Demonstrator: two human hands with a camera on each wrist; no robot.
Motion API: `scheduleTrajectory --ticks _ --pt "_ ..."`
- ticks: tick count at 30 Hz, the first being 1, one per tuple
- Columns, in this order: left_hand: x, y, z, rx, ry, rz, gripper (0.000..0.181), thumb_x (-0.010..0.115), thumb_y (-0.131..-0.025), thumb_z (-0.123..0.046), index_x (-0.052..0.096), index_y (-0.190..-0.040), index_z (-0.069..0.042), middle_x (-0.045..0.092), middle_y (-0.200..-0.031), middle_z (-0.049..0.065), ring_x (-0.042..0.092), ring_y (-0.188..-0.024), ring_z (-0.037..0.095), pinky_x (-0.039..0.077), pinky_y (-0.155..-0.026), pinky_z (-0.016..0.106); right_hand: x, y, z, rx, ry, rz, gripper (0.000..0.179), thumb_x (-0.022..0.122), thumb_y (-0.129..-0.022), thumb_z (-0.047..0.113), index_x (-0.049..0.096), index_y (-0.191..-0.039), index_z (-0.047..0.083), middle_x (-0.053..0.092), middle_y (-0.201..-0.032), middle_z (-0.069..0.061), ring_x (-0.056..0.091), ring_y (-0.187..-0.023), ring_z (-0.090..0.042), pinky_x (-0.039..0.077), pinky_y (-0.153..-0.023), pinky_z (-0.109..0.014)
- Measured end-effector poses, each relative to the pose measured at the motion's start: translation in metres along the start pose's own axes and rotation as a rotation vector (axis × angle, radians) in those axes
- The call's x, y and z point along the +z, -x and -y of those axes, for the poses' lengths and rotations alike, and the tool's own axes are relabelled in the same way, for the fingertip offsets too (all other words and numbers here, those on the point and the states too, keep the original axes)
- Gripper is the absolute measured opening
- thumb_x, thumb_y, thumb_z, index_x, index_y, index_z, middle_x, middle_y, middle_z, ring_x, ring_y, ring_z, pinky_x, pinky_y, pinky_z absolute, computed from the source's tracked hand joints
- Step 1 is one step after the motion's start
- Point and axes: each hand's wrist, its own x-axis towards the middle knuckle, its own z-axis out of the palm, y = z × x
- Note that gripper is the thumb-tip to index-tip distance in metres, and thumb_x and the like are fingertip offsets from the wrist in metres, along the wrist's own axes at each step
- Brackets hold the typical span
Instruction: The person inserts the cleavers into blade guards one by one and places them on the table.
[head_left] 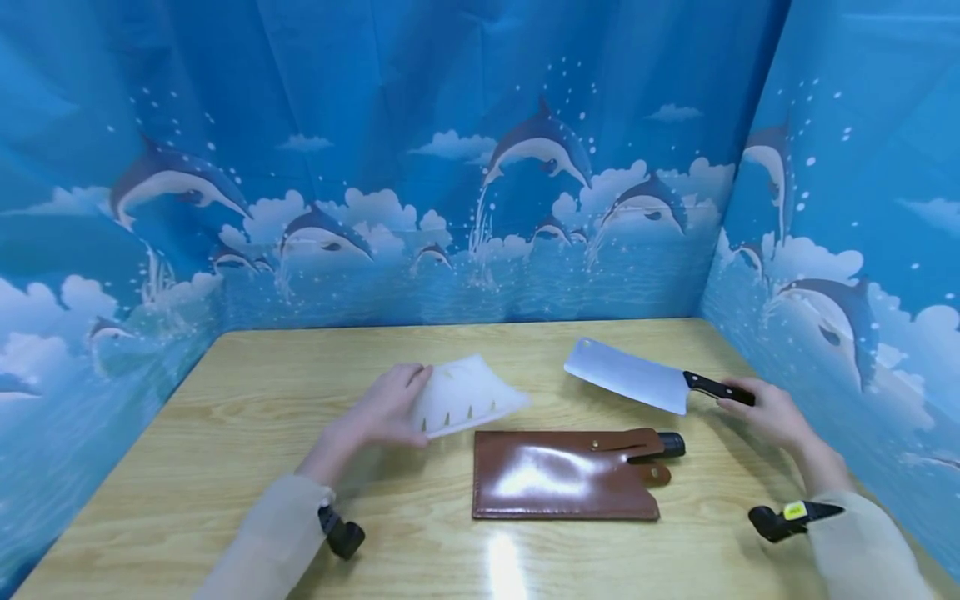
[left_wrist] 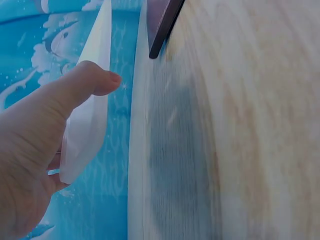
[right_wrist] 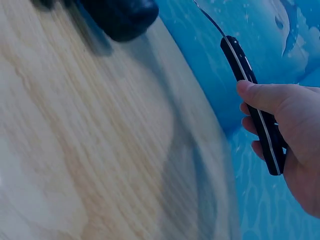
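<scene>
My left hand (head_left: 393,407) grips the left end of a flat white plastic sleeve (head_left: 472,392) with small slots along its near edge. In the left wrist view the thumb lies on one face of the sleeve (left_wrist: 90,125), fingers behind it, above the table. My right hand (head_left: 768,412) holds a cleaver by its black riveted handle (right_wrist: 255,110), thumb on one side and fingers curled round the other. The broad steel blade (head_left: 630,375) points left, over the table's far right part. Between the hands lies a brown leather sheath (head_left: 555,479).
A black handle end (head_left: 672,444) sticks out of the leather sheath's right side, beside its strap and snap tab. All lie over a light wood table (head_left: 247,433). Blue dolphin-print curtains (head_left: 420,108) hang along its back and sides. A small black device sits on each wrist.
</scene>
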Motion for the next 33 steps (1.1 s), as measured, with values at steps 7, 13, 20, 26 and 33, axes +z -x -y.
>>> scheduleTrajectory --ticks 7,13,20,26,33 --pt "-0.005 0.009 -0.013 0.079 -0.037 -0.036 0.110 0.080 -0.053 -0.043 0.033 -0.137 0.010 0.043 -0.130 0.028 0.043 -0.118 0.038 0.037 -0.100 0.047 -0.006 -0.004 0.033 -0.084 0.012 -0.083 0.042 0.058 -0.091 0.024 0.055 -0.119 -0.007 0.054 -0.112 -0.031 0.051 -0.096 -0.043 0.041 -0.070 -0.052" --pt "-0.006 0.016 -0.016 0.065 -0.028 -0.026 0.109 0.079 -0.056 -0.043 0.031 -0.140 0.007 0.040 -0.133 0.025 0.040 -0.122 0.036 0.034 -0.102 0.046 -0.002 -0.009 0.057 -0.175 0.006 -0.123 0.033 0.063 -0.089 0.019 0.059 -0.113 -0.003 0.060 -0.101 -0.022 0.054 -0.079 -0.029 0.040 -0.060 -0.038" --pt "-0.008 0.020 -0.018 0.086 -0.031 -0.038 0.110 0.079 -0.057 -0.043 0.029 -0.141 0.006 0.038 -0.136 0.025 0.038 -0.124 0.036 0.032 -0.103 0.047 0.004 -0.014 0.074 -0.259 0.004 -0.158 0.030 0.066 -0.086 0.015 0.061 -0.111 -0.002 0.062 -0.098 -0.020 0.055 -0.081 -0.029 0.041 -0.061 -0.039" --pt "-0.008 0.021 -0.018 0.114 -0.047 -0.060 0.110 0.078 -0.057 -0.044 0.029 -0.140 0.008 0.038 -0.135 0.027 0.038 -0.123 0.038 0.032 -0.103 0.048 0.008 -0.018 0.078 -0.279 0.007 -0.155 0.028 0.066 -0.085 0.013 0.062 -0.109 -0.001 0.062 -0.100 -0.019 0.055 -0.081 -0.028 0.041 -0.061 -0.039" --pt "-0.010 0.021 -0.020 0.101 -0.043 -0.036 0.111 0.080 -0.058 -0.045 0.027 -0.142 0.006 0.036 -0.137 0.025 0.036 -0.126 0.037 0.030 -0.104 0.048 0.011 -0.021 0.081 -0.324 0.010 -0.164 0.027 0.068 -0.083 0.010 0.062 -0.108 -0.001 0.062 -0.101 -0.019 0.058 -0.085 -0.032 0.044 -0.064 -0.043"
